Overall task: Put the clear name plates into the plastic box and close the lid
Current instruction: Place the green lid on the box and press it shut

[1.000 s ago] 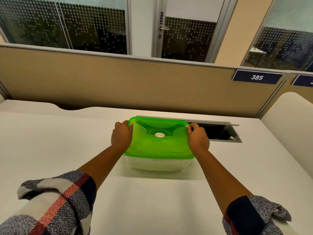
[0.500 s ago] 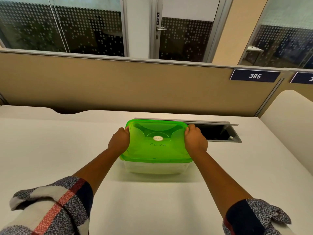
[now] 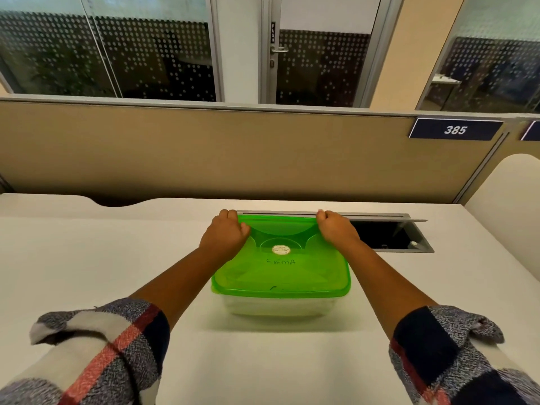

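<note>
A clear plastic box [image 3: 277, 306] stands on the white desk [image 3: 87, 258], covered by a translucent green lid [image 3: 280, 273] with a round sticker and handwriting on top. My left hand [image 3: 225, 233] presses on the lid's far left corner with its fingers curled over the edge. At the far right corner my right hand [image 3: 336, 229] does the same. The lid lies flat over the box. The clear name plates are not visible; the box's contents look only pale and blurred through the wall.
Behind the box an open cable tray [image 3: 388, 236] with a raised grey flap is sunk into the desk. A tan partition [image 3: 204, 153] with a "385" sign [image 3: 455, 130] runs along the back. A white side panel [image 3: 508, 206] borders the right.
Both hands slid from the lid's side edges to its far corners. The lid, tilted up at the front a second ago, now lies level on the box.
</note>
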A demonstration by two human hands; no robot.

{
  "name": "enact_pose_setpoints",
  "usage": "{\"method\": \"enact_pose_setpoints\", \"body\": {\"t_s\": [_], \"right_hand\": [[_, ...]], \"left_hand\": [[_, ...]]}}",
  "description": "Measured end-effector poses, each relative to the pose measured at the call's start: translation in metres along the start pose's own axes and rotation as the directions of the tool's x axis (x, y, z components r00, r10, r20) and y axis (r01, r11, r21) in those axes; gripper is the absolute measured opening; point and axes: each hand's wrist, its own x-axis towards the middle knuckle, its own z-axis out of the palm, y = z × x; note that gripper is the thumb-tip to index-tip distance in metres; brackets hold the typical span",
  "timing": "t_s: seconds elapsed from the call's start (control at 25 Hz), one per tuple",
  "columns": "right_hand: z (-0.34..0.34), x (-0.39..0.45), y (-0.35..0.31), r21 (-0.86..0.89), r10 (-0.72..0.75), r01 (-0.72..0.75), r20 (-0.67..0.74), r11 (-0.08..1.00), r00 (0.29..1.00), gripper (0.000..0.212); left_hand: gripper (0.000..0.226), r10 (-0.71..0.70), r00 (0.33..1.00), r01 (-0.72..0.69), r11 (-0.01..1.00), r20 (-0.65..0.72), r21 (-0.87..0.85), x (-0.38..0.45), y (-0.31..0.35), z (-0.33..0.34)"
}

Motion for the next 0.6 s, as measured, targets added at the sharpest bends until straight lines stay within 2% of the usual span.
{"method": "enact_pose_setpoints", "body": {"t_s": [0.16,0.36,0.48,0.6], "right_hand": [[0.001,0.010,0.005,0.051,0.030,-0.033,0.077,0.998,0.997,0.047],[0.001,0.011,0.006,0.111,0.020,-0.027,0.063,0.993,0.998,0.044],[0.007,0.016,0.010,0.124,0.020,-0.031,0.087,0.992,0.996,0.043],[0.006,0.016,0.011,0.120,0.009,-0.020,0.089,0.993,0.996,0.043]], "left_hand": [[0.046,-0.013,1.000,0.010,0.994,0.022,0.111,0.017,0.002,0.004],[0.051,-0.003,0.996,-0.006,0.994,0.085,0.107,0.024,-0.003,0.005],[0.051,-0.021,0.987,0.012,0.998,0.159,0.057,0.030,-0.008,0.010],[0.047,-0.064,0.972,0.084,0.993,0.227,-0.081,0.036,-0.007,0.006]]}}
